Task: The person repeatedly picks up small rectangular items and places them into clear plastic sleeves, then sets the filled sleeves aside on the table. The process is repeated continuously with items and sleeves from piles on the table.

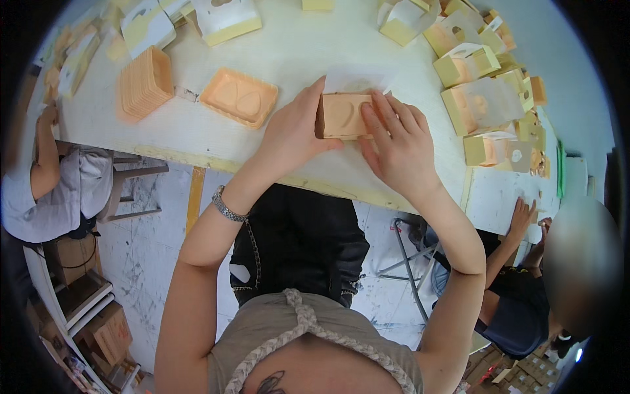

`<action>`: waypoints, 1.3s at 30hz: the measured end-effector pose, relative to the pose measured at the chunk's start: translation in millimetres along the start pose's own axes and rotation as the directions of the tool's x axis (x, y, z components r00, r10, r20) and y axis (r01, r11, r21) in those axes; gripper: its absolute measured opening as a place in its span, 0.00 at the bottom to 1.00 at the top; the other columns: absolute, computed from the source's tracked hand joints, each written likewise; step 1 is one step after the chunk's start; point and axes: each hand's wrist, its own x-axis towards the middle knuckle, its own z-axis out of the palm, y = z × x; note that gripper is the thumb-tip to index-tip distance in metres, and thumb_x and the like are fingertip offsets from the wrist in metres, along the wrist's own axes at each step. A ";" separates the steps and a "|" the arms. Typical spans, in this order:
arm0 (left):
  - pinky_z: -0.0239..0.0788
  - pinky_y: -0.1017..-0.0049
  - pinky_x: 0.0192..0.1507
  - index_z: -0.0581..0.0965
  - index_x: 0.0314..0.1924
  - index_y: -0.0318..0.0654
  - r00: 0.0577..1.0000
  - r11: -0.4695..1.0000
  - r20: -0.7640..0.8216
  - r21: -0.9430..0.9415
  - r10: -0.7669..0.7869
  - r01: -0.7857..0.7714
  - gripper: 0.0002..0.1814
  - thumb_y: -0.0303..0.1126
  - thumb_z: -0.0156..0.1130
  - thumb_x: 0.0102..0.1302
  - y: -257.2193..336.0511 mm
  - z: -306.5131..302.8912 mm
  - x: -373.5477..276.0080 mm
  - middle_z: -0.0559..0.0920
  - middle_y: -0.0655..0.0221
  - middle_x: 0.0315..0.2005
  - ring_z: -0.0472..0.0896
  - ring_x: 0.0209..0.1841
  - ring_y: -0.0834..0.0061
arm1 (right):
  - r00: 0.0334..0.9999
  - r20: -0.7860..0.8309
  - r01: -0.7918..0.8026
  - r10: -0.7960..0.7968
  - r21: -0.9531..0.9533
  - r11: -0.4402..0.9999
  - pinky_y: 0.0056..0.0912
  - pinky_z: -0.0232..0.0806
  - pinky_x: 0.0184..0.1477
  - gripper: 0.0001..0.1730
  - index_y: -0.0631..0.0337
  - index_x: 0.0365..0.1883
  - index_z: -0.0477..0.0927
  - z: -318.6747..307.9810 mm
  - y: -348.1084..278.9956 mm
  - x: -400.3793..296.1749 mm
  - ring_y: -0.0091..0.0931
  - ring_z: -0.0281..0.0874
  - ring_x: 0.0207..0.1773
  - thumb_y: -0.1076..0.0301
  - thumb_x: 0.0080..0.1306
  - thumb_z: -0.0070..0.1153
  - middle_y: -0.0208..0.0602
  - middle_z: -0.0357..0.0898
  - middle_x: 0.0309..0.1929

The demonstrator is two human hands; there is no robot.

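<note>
A small box with an orange moulded tray (347, 115) in it stands before me, its pale flap (362, 79) raised at the far side. My left hand (300, 118) grips the box's left side, thumb along the near edge. The fingers of my right hand (396, 133) rest on the tray's right part and the box's right side. To the left lies a loose orange plastic tray (239, 97) with two rounded hollows. Farther left is a nested stack of similar trays (146, 83).
Open yellow and white boxes (482, 106) crowd the right side of the table, some holding orange trays. More boxes (229, 22) are at the far left. Co-workers sit at both sides; one co-worker's hand (521, 215) rests on the table at right. The table's near edge (315, 189) runs below my forearms.
</note>
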 end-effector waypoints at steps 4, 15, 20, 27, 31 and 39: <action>0.72 0.63 0.53 0.58 0.70 0.35 0.999 0.999 0.015 0.027 0.035 -0.036 0.57 0.39 0.81 0.44 0.6 -0.2 -0.9 0.75 0.54 0.57 0.78 0.55 0.53 | 0.986 0.137 0.081 -0.095 0.105 0.991 0.39 0.68 0.54 0.20 0.61 0.46 0.82 -16.3 20.7 20.7 0.36 0.76 0.54 0.64 0.55 0.65 0.43 0.80 0.54; 0.71 0.64 0.57 0.59 0.71 0.36 0.997 0.999 0.071 -0.029 0.021 -0.019 0.58 0.39 0.82 0.42 1.0 -5.6 1.9 0.75 0.52 0.59 0.76 0.59 0.54 | 0.945 0.312 -0.207 0.098 0.338 0.918 0.38 0.73 0.40 0.08 0.58 0.34 0.84 -8.6 44.4 41.1 0.36 0.82 0.35 0.72 0.55 0.62 0.37 0.84 0.32; 0.72 0.64 0.52 0.58 0.71 0.34 0.996 0.998 0.065 0.025 0.063 -0.065 0.56 0.37 0.80 0.44 3.6 -4.0 1.4 0.76 0.54 0.54 0.77 0.55 0.55 | 0.949 0.296 0.092 -0.105 0.059 0.994 0.33 0.69 0.47 0.13 0.59 0.39 0.85 2.9 35.4 26.4 0.29 0.80 0.40 0.74 0.55 0.59 0.35 0.84 0.35; 0.72 0.63 0.52 0.57 0.71 0.35 0.996 0.995 0.027 0.047 0.090 -0.091 0.56 0.36 0.79 0.45 -3.2 0.0 -1.2 0.76 0.55 0.56 0.77 0.55 0.55 | 0.985 0.095 0.147 -0.145 -0.012 0.989 0.38 0.65 0.56 0.18 0.65 0.44 0.81 -7.2 -20.2 30.5 0.37 0.73 0.54 0.68 0.54 0.58 0.42 0.80 0.49; 0.73 0.63 0.54 0.57 0.72 0.36 0.997 0.997 0.025 0.045 0.068 -0.069 0.55 0.34 0.77 0.46 -0.1 -2.1 -1.5 0.75 0.54 0.57 0.77 0.56 0.54 | 0.992 0.120 0.006 -0.039 0.260 0.965 0.39 0.64 0.61 0.28 0.68 0.57 0.75 15.0 -31.3 10.6 0.39 0.72 0.61 0.65 0.58 0.59 0.45 0.74 0.62; 0.74 0.63 0.51 0.54 0.74 0.37 0.994 0.994 0.025 0.034 0.103 -0.104 0.57 0.35 0.77 0.46 -4.8 2.2 1.2 0.77 0.53 0.54 0.78 0.54 0.53 | 0.997 0.077 0.020 -0.025 0.072 0.997 0.36 0.72 0.55 0.29 0.62 0.58 0.77 18.6 -34.3 6.5 0.38 0.73 0.57 0.67 0.56 0.66 0.40 0.74 0.65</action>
